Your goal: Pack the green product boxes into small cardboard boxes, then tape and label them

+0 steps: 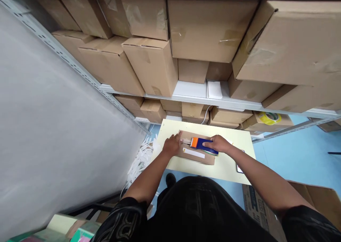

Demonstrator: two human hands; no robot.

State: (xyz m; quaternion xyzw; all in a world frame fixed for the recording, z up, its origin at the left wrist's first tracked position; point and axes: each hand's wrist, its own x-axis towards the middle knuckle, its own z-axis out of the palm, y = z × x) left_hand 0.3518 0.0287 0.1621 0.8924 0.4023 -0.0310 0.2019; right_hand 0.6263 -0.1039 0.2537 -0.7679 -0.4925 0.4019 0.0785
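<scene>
A flat brown cardboard parcel (197, 156) with a white label lies on a small pale yellow table (229, 163). My left hand (172, 145) rests flat on the parcel's left end, fingers stretched out. My right hand (218, 143) is closed around a tape dispenser (203, 144) with a blue handle and an orange head, which sits on top of the parcel. The dispenser's head points left toward my left hand.
Metal shelves (191, 97) stacked with several cardboard boxes rise behind the table. A roll of yellow tape (270, 117) sits on a low box at right. Shredded white paper (141, 160) lies on the blue floor at left. An open carton (306, 199) stands at lower right. A dark phone (239, 168) lies by the table's right edge.
</scene>
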